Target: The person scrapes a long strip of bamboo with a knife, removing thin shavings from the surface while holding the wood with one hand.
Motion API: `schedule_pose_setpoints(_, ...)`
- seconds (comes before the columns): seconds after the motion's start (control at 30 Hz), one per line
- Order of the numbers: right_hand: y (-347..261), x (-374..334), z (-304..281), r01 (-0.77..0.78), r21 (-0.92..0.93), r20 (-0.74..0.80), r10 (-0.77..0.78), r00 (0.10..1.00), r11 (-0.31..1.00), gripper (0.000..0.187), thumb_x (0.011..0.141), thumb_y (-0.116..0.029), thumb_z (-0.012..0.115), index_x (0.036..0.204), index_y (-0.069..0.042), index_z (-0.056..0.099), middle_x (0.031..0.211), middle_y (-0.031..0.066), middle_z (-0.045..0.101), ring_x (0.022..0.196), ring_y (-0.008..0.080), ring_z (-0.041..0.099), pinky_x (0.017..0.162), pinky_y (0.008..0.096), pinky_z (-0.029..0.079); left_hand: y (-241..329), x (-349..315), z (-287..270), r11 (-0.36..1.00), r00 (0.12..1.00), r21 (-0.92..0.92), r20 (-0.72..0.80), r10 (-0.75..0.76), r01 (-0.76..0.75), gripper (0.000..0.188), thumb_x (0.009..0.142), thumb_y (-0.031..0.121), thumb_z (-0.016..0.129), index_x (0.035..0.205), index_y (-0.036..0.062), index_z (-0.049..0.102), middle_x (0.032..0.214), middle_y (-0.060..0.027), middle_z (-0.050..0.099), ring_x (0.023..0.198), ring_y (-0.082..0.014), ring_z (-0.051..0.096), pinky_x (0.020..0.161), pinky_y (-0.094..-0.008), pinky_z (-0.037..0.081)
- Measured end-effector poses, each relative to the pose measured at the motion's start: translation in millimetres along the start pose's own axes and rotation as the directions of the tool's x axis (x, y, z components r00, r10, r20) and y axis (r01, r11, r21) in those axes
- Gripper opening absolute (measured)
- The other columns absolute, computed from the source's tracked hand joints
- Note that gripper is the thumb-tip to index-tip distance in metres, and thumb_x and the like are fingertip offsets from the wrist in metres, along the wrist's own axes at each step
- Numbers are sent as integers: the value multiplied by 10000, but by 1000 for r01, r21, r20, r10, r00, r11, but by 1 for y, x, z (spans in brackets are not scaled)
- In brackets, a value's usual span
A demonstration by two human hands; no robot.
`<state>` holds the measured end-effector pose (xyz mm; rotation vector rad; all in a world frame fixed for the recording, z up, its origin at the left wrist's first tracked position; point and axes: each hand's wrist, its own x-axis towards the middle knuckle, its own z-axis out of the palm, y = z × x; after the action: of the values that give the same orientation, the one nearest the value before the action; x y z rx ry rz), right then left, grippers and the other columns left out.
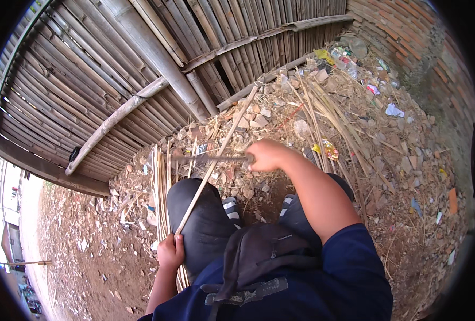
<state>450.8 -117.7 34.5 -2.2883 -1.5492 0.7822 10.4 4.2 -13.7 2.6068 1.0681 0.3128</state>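
Note:
My left hand (171, 251) is closed round the lower end of a long, thin bamboo strip (199, 192), beside my left knee. The strip slants up and to the right across that knee, its far end near the bamboo wall. In my closed right hand (269, 155) is the handle of a long knife (231, 159). Its dark blade points left and crosses the strip at about mid-length; motion blurs the blade, and I cannot tell whether the two touch. A bundle of pale bamboo strips (161, 200) lies along the outside of my left leg, running under my left hand.
More split strips (331, 120) lie ahead to the right, among stones, straw and litter. A bamboo wall (109, 69) rises in front, with a horizontal pole (114, 120) fixed across it. A brick wall (408, 37) stands on the right. My knees are bent over rubble-strewn ground (87, 257).

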Motion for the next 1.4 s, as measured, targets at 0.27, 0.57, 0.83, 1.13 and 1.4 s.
schedule_pose_setpoints(0.27,30,12,-7,-208,221,-187,251,950,953,298,835,-183,684,1086,-23,681,958,166,703,903,308,686,811,413,548,7,2,-7,996,998,71,15,-55,54,448,1009,364,529,732,13,555,645,-242,601,637,-470,612,603,-550,468)
schedule_pose_setpoints(0.57,-22,-5,2,49,-130,-5,-50,999,990,256,842,-214,682,1057,-77,703,992,158,715,954,305,700,842,432,555,2,2,-1,999,1000,20,-2,-27,27,454,1012,359,524,720,13,554,636,-241,598,616,-473,604,591,-550,460)
schedule_pose_setpoints(0.83,46,17,4,-198,152,-321,238,917,968,413,836,-277,740,1160,-28,679,1055,194,710,1020,344,685,905,421,546,8,6,-10,999,999,35,-1,-35,35,458,996,380,549,724,13,579,648,-247,611,628,-470,618,591,-539,473)
schedule_pose_setpoints(1.13,-37,-15,-11,-5,-139,23,8,1000,990,259,838,-243,687,1050,-95,710,1015,159,719,997,330,693,860,460,554,-2,2,-4,1000,1000,6,-19,-9,9,445,978,340,598,685,16,517,607,-237,584,580,-465,601,549,-539,455)
schedule_pose_setpoints(1.4,53,28,13,-203,151,-235,235,943,968,313,849,-289,725,1054,-54,705,1032,181,715,1002,344,688,888,440,544,4,9,-11,999,1000,44,-15,-5,5,437,962,346,624,683,28,515,595,-227,579,566,-458,593,546,-533,457)
